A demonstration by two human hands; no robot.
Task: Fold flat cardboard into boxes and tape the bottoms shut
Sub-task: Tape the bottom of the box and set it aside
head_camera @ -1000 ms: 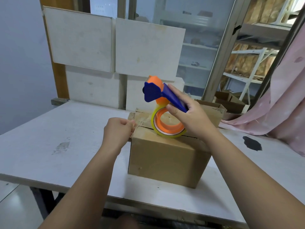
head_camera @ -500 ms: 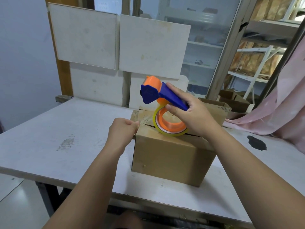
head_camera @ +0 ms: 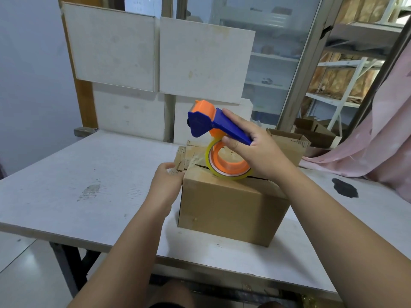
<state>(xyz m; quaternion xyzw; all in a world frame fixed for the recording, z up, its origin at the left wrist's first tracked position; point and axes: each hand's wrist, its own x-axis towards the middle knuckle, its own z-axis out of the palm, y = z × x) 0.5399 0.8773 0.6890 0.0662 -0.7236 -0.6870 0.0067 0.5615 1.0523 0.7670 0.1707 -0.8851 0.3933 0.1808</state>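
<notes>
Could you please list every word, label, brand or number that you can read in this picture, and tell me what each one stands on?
No text can be read here.
The cardboard box: plain brown faces, no print.
The tape dispenser: no brand or label shows.
The box behind: dark marks along its rim, too blurred to tell if they are print.

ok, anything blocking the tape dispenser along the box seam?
Nothing visible. The right hand grips the tape dispenser, roll resting on the box over the seam; the left hand pinches the tape end at the left edge. Seam behind the right hand is hidden.
</notes>
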